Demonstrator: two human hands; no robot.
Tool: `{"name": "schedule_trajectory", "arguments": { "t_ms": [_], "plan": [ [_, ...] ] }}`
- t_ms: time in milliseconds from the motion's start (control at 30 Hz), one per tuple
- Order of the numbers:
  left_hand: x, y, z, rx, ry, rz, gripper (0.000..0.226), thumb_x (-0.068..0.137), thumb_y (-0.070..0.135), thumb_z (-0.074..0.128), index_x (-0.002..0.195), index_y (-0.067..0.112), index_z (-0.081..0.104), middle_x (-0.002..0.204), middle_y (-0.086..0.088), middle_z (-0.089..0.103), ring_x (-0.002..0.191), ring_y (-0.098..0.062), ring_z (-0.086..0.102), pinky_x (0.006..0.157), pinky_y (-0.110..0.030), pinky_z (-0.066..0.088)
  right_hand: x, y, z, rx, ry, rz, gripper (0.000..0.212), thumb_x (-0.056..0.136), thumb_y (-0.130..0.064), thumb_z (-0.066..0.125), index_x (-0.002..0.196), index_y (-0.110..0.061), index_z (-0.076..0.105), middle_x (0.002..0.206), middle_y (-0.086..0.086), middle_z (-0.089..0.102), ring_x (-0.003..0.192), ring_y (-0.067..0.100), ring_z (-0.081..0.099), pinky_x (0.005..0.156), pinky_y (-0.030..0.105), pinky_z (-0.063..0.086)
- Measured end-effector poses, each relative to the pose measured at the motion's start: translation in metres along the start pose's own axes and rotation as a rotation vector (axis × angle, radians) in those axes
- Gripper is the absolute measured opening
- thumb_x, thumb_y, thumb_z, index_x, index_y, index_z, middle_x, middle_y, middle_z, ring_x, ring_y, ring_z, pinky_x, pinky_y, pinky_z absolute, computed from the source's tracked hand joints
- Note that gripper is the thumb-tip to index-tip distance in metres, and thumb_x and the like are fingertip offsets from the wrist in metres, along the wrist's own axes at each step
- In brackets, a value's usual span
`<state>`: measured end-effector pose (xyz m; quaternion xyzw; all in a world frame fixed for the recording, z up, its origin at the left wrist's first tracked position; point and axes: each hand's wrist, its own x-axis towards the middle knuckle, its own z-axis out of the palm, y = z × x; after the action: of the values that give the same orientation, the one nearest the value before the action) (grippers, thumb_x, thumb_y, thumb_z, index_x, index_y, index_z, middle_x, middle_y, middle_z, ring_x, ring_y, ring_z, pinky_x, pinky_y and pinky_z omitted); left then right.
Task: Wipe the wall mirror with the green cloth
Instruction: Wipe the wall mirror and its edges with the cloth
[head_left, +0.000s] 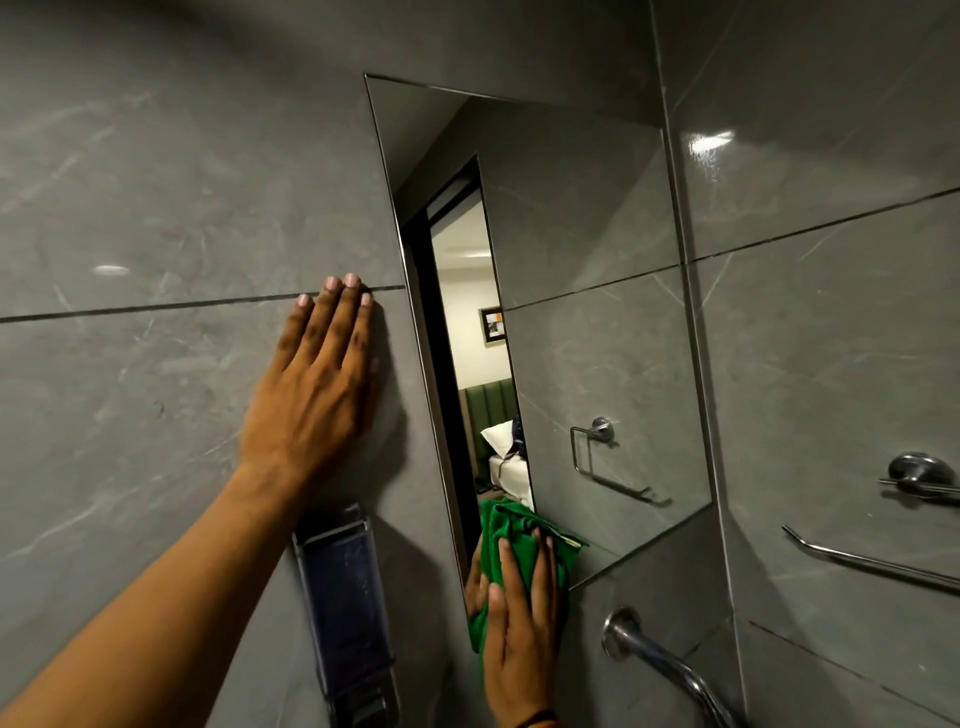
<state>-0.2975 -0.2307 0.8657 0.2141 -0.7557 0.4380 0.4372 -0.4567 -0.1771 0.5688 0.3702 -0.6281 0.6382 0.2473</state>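
The wall mirror (582, 312) is a frameless rectangle set into grey marble tiles, seen at a slant. My right hand (522, 629) presses the green cloth (511, 525) flat against the mirror's lower left corner, fingers spread over the cloth. My left hand (317, 384) lies flat on the tile just left of the mirror, fingers together and pointing up, holding nothing. The glass reflects a doorway with a bedroom beyond and a chrome towel ring.
A wall-mounted dispenser (345, 618) hangs under my left forearm. A chrome spout (660, 660) juts from the wall below the mirror. On the right wall are a chrome rail (872, 561) and a round chrome fitting (919, 473).
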Motion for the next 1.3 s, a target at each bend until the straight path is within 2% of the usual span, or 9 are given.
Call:
{"name": "schedule_trajectory", "arguments": {
  "t_ms": [167,267,433,600,733,800,967,1100,1300],
  "plan": [
    [0.001,0.001,-0.006,-0.038,-0.029,-0.01,0.065,0.105,0.031,0.025,0.162,0.001,0.014,0.171,-0.019,0.008,0.159,-0.03,0.002,0.13,-0.045,0.002,0.019,-0.028,-0.007,0.155,0.068,0.147,0.042,0.102,-0.048,0.022,0.14,-0.065,0.029,0.158,-0.034,0.008,0.151,0.012,0.021,0.115,0.054,0.036],
    [0.003,0.0,-0.016,-0.104,-0.061,-0.055,0.065,0.105,0.031,0.025,0.162,0.002,0.013,0.171,-0.017,0.006,0.159,-0.028,-0.001,0.131,-0.044,0.0,0.053,-0.065,-0.017,0.301,0.148,0.196,0.041,0.102,-0.043,0.027,0.139,-0.062,0.033,0.158,-0.019,0.023,0.148,0.013,0.028,0.115,0.052,0.037],
    [0.001,-0.014,-0.045,-0.067,-0.024,-0.123,0.064,0.105,0.029,0.028,0.161,0.001,0.015,0.171,-0.018,0.01,0.159,-0.029,0.002,0.13,-0.046,0.004,0.139,-0.142,-0.039,0.508,0.302,0.12,0.042,0.104,-0.011,0.039,0.144,-0.021,0.047,0.157,0.01,0.036,0.145,0.022,0.035,0.115,0.05,0.038],
    [0.011,-0.044,-0.093,0.013,0.02,-0.158,0.063,0.106,0.028,0.026,0.162,0.0,0.015,0.171,-0.02,0.009,0.16,-0.032,0.004,0.131,-0.049,0.007,0.22,-0.236,-0.06,0.469,0.346,-0.072,0.048,0.102,-0.007,0.041,0.148,-0.019,0.044,0.159,0.017,0.032,0.148,0.028,0.031,0.119,0.041,0.033],
    [0.015,-0.066,-0.131,0.057,0.056,-0.204,0.061,0.11,0.027,0.027,0.163,0.001,0.012,0.172,-0.019,0.006,0.16,-0.032,0.001,0.131,-0.049,0.006,0.258,-0.298,-0.069,0.244,0.348,-0.26,0.062,0.093,0.002,0.045,0.15,-0.022,0.04,0.16,0.013,0.033,0.147,0.031,0.031,0.122,0.038,0.024],
    [0.012,-0.079,-0.151,0.085,0.063,-0.228,0.062,0.109,0.028,0.029,0.163,0.0,0.011,0.172,-0.019,0.005,0.16,-0.032,0.0,0.131,-0.049,0.005,0.261,-0.325,-0.072,0.16,0.33,-0.361,0.072,0.085,0.008,0.044,0.151,-0.022,0.038,0.16,0.013,0.031,0.147,0.031,0.031,0.121,0.031,0.016],
    [-0.012,-0.105,-0.192,0.152,0.046,-0.272,0.063,0.11,0.029,0.026,0.163,0.0,0.009,0.172,-0.019,0.004,0.16,-0.032,-0.001,0.131,-0.049,0.005,0.234,-0.375,-0.072,0.085,0.249,-0.533,0.079,0.081,0.017,0.041,0.152,-0.017,0.037,0.163,0.014,0.025,0.147,0.035,0.03,0.123,0.041,0.022],
    [-0.04,-0.117,-0.217,0.185,0.013,-0.292,0.063,0.109,0.029,0.027,0.163,0.0,0.01,0.172,-0.019,0.004,0.16,-0.032,0.0,0.131,-0.049,0.006,0.183,-0.395,-0.061,0.082,0.127,-0.552,0.082,0.082,0.017,0.035,0.154,-0.021,0.03,0.165,0.009,0.019,0.145,0.04,0.029,0.117,0.056,0.033],
    [-0.072,-0.122,-0.236,0.215,-0.036,-0.314,0.064,0.11,0.03,0.027,0.163,0.002,0.007,0.172,-0.017,0.001,0.16,-0.031,-0.003,0.131,-0.049,0.006,0.129,-0.409,-0.049,0.126,0.038,-0.515,0.084,0.081,0.022,0.039,0.154,-0.018,0.03,0.165,0.011,0.021,0.148,0.038,0.027,0.114,0.057,0.037]
  ]
}}
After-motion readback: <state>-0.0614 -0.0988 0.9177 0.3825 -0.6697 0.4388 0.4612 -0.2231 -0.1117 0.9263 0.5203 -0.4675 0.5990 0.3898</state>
